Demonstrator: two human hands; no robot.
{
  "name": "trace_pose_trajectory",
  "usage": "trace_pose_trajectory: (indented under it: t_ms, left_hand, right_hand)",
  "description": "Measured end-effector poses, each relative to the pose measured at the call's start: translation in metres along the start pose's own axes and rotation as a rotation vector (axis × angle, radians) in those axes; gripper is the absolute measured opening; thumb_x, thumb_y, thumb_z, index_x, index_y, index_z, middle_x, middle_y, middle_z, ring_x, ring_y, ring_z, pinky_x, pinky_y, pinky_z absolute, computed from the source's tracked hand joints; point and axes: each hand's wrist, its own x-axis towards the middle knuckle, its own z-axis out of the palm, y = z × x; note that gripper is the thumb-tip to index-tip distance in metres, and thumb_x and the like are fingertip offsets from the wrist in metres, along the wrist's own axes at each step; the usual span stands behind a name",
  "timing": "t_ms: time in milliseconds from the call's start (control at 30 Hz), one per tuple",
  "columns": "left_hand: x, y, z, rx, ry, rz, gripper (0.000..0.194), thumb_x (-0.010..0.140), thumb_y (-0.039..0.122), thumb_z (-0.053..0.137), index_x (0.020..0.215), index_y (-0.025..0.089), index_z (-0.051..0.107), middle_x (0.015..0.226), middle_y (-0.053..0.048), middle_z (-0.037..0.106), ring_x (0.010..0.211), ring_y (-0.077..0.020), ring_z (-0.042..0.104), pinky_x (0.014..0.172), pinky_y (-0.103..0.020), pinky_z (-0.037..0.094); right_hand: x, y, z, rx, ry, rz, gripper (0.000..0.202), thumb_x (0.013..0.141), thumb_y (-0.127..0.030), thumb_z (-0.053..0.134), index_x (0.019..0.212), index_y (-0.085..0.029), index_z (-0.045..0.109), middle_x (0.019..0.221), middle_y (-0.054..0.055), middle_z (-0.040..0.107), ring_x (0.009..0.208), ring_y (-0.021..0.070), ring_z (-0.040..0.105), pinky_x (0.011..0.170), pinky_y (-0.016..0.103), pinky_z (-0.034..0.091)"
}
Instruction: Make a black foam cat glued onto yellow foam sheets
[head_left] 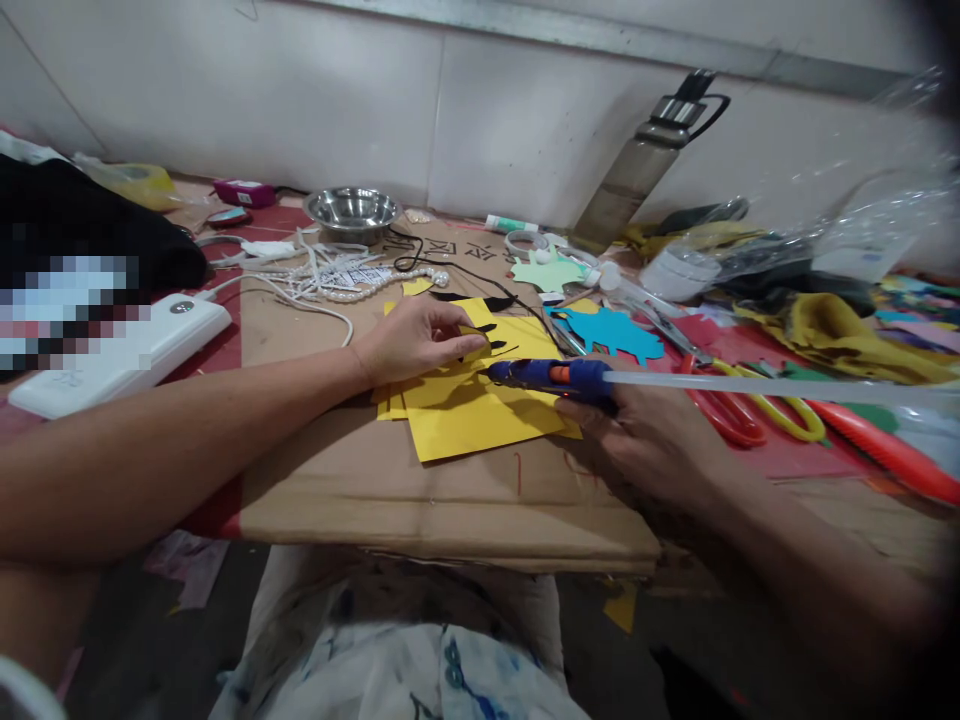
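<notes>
My right hand (637, 415) grips a dark blue glue gun (536, 378) with an orange part. A long translucent glue stick (720, 383) runs out of its back. The gun's nozzle points left, over yellow sheets of paper (457, 430) stacked on cardboard. Opposite it, my left hand (424, 335) is closed, thumb against fingers, at a thin black cutout (491, 328) with pointed ends. The hand hides part of this piece. Behind the left hand, another black strip (480, 300) lies across the paper's far edge.
White cords and a pearl string (409, 280) lie behind, near a steel bowl (354, 208). A white power bank (127, 355) is at left. Right are blue cutouts (611, 333), red-handled (731, 415) and yellow-handled scissors (791, 412), and an orange-red cutter (885, 450). A bottle (637, 170) leans against the wall.
</notes>
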Motion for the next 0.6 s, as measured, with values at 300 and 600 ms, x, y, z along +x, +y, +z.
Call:
trace_pose_trajectory:
  t_ms: [300, 600]
  left_hand:
    - [0.0002, 0.0016, -0.0010, 0.015, -0.006, -0.002, 0.031, 0.084, 0.041, 0.062, 0.077, 0.012, 0.072, 0.063, -0.002, 0.065, 0.056, -0.0093, 0.052, 0.051, -0.019, 0.037]
    - [0.0002, 0.0015, -0.0005, 0.012, -0.003, -0.012, 0.031, 0.084, 0.040, 0.062, 0.076, 0.012, 0.072, 0.062, -0.002, 0.064, 0.054, -0.0087, 0.051, 0.050, -0.020, 0.035]
  right_hand:
    - [0.0025, -0.0054, -0.0009, -0.002, -0.019, -0.004, 0.020, 0.093, -0.034, 0.050, 0.095, -0.021, 0.065, 0.086, 0.010, 0.068, 0.077, 0.0260, 0.064, 0.062, 0.034, 0.047]
    - [0.0005, -0.0012, -0.0042, 0.014, -0.049, 0.054, 0.024, 0.090, -0.036, 0.053, 0.098, -0.018, 0.066, 0.082, 0.010, 0.069, 0.069, 0.0246, 0.061, 0.057, 0.032, 0.043]
